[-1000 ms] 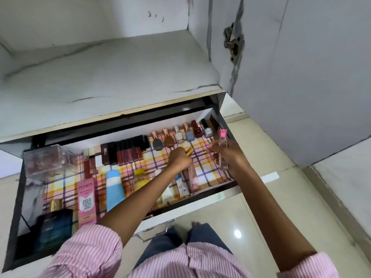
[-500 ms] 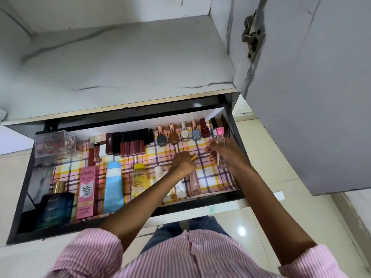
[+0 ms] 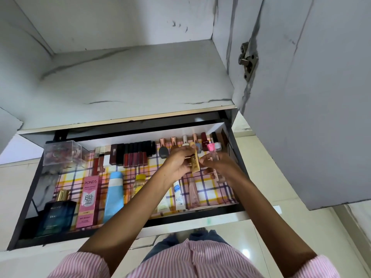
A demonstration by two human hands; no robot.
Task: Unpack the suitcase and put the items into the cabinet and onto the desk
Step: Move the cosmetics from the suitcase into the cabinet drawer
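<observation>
Drawer [image 3: 140, 224] stocking: my left hand [image 3: 176, 164] pinches a gold tube [image 3: 195, 165], my right hand [image 3: 223, 168] a pink-capped bottle [image 3: 212, 153]; next, I judge, lay both at 3 o'clock.

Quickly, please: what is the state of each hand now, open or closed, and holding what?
Left hand: closed, holds the gold tube.
Right hand: closed, holds the pink-capped bottle.

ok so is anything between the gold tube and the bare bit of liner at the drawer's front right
Nothing lies on that patch of checked liner. Only the right hand, holding the pink-capped bottle, hovers close by, right of the gold tube.
</observation>
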